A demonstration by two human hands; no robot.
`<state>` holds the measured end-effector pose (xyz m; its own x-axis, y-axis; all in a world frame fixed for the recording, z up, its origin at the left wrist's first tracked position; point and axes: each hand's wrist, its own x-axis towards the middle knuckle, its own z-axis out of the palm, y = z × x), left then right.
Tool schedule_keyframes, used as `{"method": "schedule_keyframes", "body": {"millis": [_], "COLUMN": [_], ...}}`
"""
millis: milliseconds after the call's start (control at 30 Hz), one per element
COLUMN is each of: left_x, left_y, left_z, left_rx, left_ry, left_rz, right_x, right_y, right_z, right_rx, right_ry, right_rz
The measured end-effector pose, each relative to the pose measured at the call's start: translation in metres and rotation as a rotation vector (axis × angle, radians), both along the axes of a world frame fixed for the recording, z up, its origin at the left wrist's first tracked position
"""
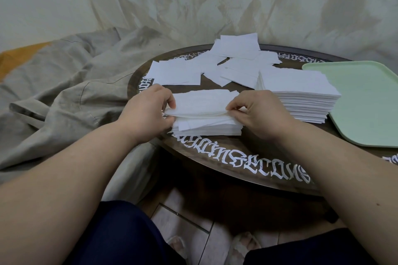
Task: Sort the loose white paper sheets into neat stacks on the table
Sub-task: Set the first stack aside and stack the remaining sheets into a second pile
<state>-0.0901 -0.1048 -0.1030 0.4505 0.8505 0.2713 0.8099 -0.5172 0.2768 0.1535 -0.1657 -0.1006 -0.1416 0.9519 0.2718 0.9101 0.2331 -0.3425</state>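
A small bundle of white paper sheets (201, 103) is held just above a low stack (206, 128) at the table's near edge. My left hand (148, 109) grips the bundle's left end, and my right hand (258, 112) pinches its right end. A taller neat stack (301, 97) stands to the right of my right hand. Loose white sheets (228, 60) lie scattered across the far part of the round dark table (226, 153). Another loose patch of sheets (174, 73) lies at the far left.
A pale green tray (366, 101) lies on the table's right side, beside the taller stack. Beige cloth (64, 92) is heaped to the left of the table. White lettering runs round the table rim. My knees and slippered feet are below.
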Motion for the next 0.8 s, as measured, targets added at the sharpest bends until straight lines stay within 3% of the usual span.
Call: {"method": "schedule_keyframes", "body": {"millis": [133, 667, 800], "left_x": [0.0019, 0.0041, 0.0036], "left_y": [0.0002, -0.0043, -0.0036], "left_z": [-0.0001, -0.0007, -0.0003], "left_rx": [0.024, -0.114, -0.110], "left_ry": [0.007, -0.296, -0.313], "left_rz": [0.007, 0.082, 0.079], "right_x": [0.0014, -0.0004, 0.0012], "right_y": [0.0016, 0.0043, 0.0064], "right_z": [-0.0047, 0.0006, -0.0041], "right_rx": [-0.032, 0.034, 0.098], "right_ry": [-0.042, -0.023, -0.096], "right_rz": [0.001, -0.044, -0.038]}}
